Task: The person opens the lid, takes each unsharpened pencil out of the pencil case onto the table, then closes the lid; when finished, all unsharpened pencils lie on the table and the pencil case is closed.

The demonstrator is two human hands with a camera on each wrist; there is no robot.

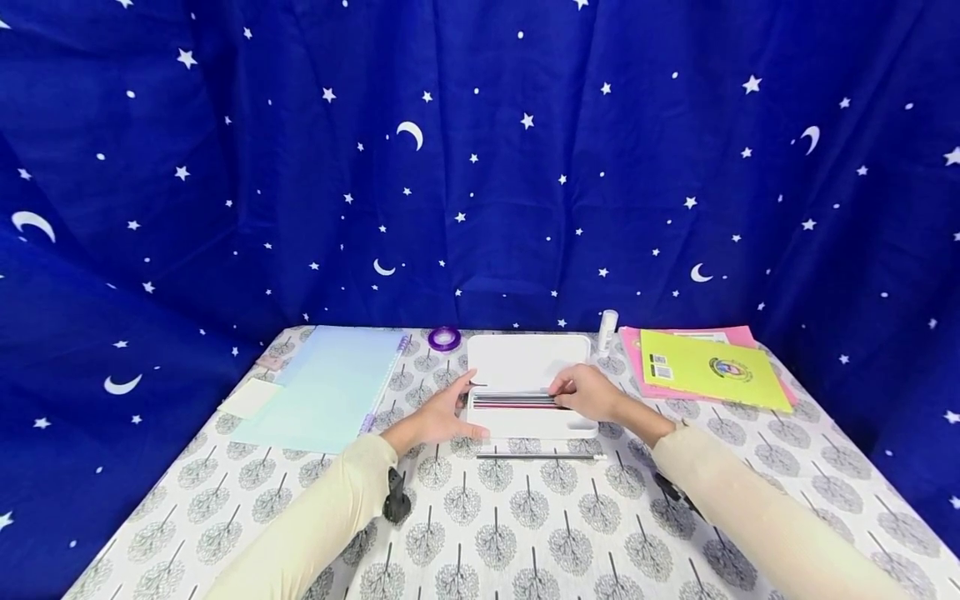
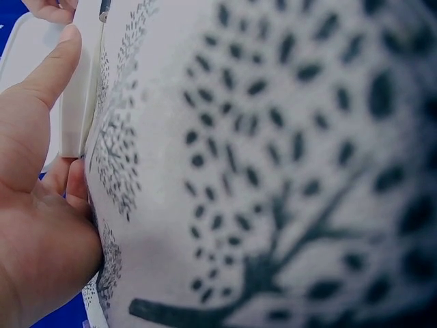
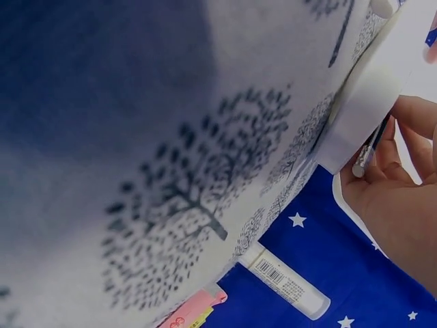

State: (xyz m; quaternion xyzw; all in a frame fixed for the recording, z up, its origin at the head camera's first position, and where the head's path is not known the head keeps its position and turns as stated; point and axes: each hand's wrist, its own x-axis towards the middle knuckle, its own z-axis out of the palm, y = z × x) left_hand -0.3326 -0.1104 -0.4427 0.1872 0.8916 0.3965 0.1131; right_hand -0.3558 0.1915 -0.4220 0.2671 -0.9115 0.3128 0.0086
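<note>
One white case (image 1: 529, 367), lid open, at the middle of the desk (image 1: 525, 517), toward the far edge. Its tray holds a row of pencils (image 1: 516, 402) lying side by side; the count cannot be told.

Left hand (image 1: 442, 414): at the tray's left end, thumb along the near wall, fingers loosely curved round the corner, bracing it. In the left wrist view the thumb (image 2: 51, 68) lies flat against the white wall.

Right hand (image 1: 588, 392): over the tray's right end, fingers curled round the pencil ends; the right wrist view shows pencil tips held under the fingers (image 3: 396, 154).

One loose pencil (image 1: 542, 457) lies on the desk just in front of the case, parallel to it, not touching.

Left of the case: one pale blue binder (image 1: 330, 385), one cream note pad (image 1: 251, 397) at its left edge. Behind the case: one purple tape roll (image 1: 444, 337), one glue stick (image 1: 607, 330) upright.

Right: one yellow booklet (image 1: 712, 369) on one pink sheet (image 1: 738, 335), near the desk's right edge.

Open cloth lies across the whole near half of the desk, between the sleeves. A blue starred curtain (image 1: 480, 150) closes the far and side edges.
</note>
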